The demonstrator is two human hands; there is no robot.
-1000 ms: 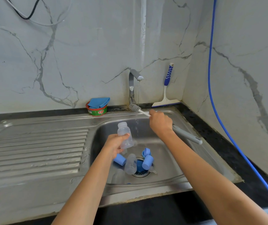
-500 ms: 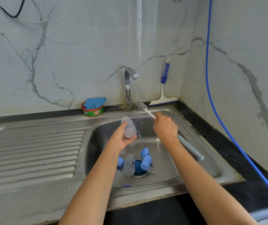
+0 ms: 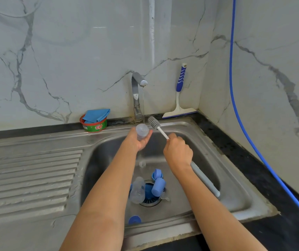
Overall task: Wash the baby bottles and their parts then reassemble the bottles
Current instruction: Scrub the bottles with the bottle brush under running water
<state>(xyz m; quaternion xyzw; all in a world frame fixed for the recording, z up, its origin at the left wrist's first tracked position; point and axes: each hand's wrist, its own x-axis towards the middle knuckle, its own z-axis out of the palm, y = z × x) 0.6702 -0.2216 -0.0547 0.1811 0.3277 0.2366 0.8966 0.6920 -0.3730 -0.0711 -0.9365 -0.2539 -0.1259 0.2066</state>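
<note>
Holding 1 clear bottle (image 3: pixel 142 130) in left hand (image 3: pixel 139 142), straight below the tap (image 3: pixel 136 95) spout, in the water stream. Left grip: fingers and thumb curled round the lower body. Long axis near upright, round upper end toward the spout; cannot tell if mouth or base.

Right hand (image 3: pixel 178 153) right of the tap and lower, grip wrapped tight round the brush (image 3: pixel 154 123) shaft. Brush head level with the bottle's upper end, just right of it, close by the tap base, apparently not touching. Brush axis diagonal: head toward the tap, handle end down and right, away from it.

Looks like the scrub step. By my read, next move needs brush axis swung in line with bottle axis, or bottle tipped right toward the head. Short travel either way.

2nd bottle (image 3: pixel 138 190) and blue caps (image 3: pixel 158 186) well below the tap, round the drain, not yet done.
</note>
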